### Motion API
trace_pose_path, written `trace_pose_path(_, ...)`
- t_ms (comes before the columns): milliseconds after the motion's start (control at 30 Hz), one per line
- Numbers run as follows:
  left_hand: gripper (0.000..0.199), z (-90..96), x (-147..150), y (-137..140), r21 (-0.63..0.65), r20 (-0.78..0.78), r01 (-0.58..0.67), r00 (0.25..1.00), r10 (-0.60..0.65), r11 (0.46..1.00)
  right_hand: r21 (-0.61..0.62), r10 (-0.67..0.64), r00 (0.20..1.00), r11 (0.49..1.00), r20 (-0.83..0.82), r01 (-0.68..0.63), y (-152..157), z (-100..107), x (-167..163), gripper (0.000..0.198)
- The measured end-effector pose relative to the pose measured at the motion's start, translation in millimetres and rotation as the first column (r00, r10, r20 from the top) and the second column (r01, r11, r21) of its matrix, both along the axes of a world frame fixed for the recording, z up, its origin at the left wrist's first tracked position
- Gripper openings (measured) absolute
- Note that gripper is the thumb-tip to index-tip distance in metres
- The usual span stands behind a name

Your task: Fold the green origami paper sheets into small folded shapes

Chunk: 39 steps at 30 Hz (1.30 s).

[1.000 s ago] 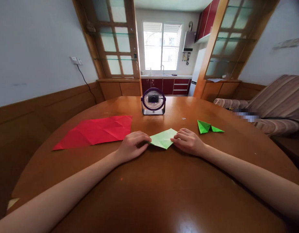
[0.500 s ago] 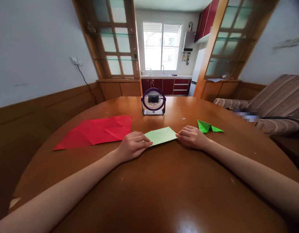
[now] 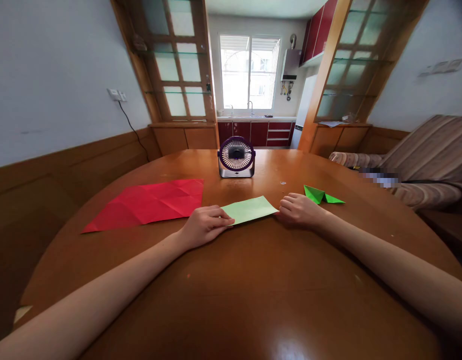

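A light green sheet of paper (image 3: pixel 250 209), folded into a long strip, lies on the wooden table in front of me. My left hand (image 3: pixel 206 223) is closed over its left end, thumb and fingers pinching the near edge. At the strip's right tip is my right hand (image 3: pixel 298 210), its fingers curled together on the corner; the fingertips are partly hidden. Just beyond the right hand lies a bright green folded paper piece (image 3: pixel 314 194) with pointed ends. A creased red sheet of paper (image 3: pixel 156 204) is spread flat to the left of my left hand.
A small purple desk fan (image 3: pixel 236 156) stands on the table (image 3: pixel 231 300) beyond the light green paper. A striped sofa (image 3: pixel 429 150) is at the right, past the table's rounded edge. Behind are glass-shelved cabinets (image 3: pixel 180 135) and a kitchen window (image 3: pixel 249 72).
My right hand has shifted slightly to the right, and more of the strip's right corner now shows. My left hand stays on the left end.
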State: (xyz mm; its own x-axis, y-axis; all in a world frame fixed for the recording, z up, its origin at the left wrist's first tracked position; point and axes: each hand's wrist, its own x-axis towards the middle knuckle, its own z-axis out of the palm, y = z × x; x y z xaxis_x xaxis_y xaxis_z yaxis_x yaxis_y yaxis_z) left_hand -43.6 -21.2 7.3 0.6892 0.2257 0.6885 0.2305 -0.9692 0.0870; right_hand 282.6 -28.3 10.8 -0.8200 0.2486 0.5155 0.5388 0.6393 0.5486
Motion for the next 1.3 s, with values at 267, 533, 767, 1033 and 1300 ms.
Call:
trace_pose_path(267, 0.016, 2.7, -0.2, 0.1, -0.053, -0.089, 0.034, 0.995, -0.039, 0.998, -0.253, -0.059, 0.98, 0.967, -0.19, 0.009, 1.2, -2.1, 8.1, 0.047)
trace_pose_path(533, 0.027, 0.9, 1.7, -0.1, -0.046, -0.081, -0.288, 0.956, 0.283, 0.957, -0.586, -0.237, 0.796, 0.791, -0.556, -0.174, -1.3, -9.9, -9.5, 0.025)
trace_pose_path(767, 0.059, -9.6, 0.0, 5.7, 0.109, -0.266, -0.612, 0.741, 0.616, 0.783, -0.649, -0.229, 0.841, 0.74, -0.49, -0.177, 3.6, -15.0, -8.6, 0.021)
trace_pose_path(1033, 0.036, -4.9, 2.1, 3.6, 0.038, -0.214, -0.536, 0.82, 0.53, 0.844, -0.629, -0.212, 0.878, 0.768, -0.428, -0.121, 2.4, -14.1, -9.3, 0.029)
trace_pose_path(1300, 0.027, -3.4, 1.5, 3.1, -0.191, -0.099, -0.445, 0.896, 0.434, 0.875, -0.662, -0.296, 0.8, 0.732, -0.522, -0.161, 5.4, -17.4, -7.5, 0.044)
